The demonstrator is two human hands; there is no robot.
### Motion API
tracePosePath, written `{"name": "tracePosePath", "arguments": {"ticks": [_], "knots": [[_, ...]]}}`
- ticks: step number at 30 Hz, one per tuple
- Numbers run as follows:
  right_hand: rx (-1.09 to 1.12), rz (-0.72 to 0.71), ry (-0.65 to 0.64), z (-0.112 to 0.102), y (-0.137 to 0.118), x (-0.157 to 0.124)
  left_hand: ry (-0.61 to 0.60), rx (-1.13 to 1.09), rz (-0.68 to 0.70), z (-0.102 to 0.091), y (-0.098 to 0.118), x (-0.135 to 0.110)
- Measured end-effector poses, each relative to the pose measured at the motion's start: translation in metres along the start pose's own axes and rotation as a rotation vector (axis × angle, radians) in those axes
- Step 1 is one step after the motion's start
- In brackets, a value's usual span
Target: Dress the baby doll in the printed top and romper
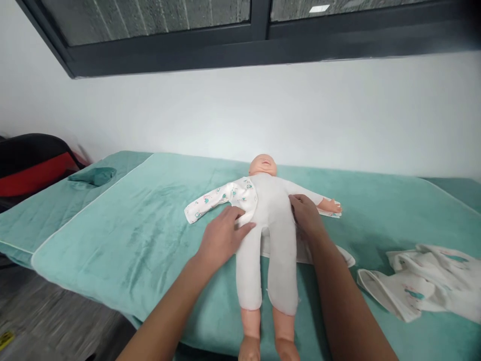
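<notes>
A baby doll [271, 235] with a white cloth body lies face up on a teal towel [131, 235], head toward the wall. A white printed garment [221, 198] covers its left-side arm and spreads under its torso. My left hand [222, 235] lies at the garment's edge beside the doll's waist, fingers curled on the fabric. My right hand [306, 214] rests on the doll's other side, fingers bent against the torso and the cloth beneath. Whether either hand pinches the fabric I cannot make out.
Another white printed garment [424, 286] lies crumpled on the towel at the right. A small folded teal cloth [93, 175] sits at the far left. A black and red object [33, 163] stands beyond the left edge. A white wall and a dark window frame rise behind.
</notes>
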State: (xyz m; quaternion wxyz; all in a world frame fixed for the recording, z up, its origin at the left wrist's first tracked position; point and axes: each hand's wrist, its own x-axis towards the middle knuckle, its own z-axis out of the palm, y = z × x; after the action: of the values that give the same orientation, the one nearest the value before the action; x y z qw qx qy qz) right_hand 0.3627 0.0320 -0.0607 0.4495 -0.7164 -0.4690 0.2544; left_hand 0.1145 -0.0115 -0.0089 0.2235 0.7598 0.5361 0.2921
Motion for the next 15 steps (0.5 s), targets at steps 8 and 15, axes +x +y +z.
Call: {"name": "tracePosePath", "arguments": {"ticks": [8,15], "knots": [[-0.025,-0.127,-0.13,-0.007,-0.01,-0.007,-0.3,-0.337,0.217,-0.006,0.072,-0.007],[0.323,0.084,-0.167,-0.013,0.006,0.003,0.185,-0.073,0.085,0.013,0.034,0.044]]}}
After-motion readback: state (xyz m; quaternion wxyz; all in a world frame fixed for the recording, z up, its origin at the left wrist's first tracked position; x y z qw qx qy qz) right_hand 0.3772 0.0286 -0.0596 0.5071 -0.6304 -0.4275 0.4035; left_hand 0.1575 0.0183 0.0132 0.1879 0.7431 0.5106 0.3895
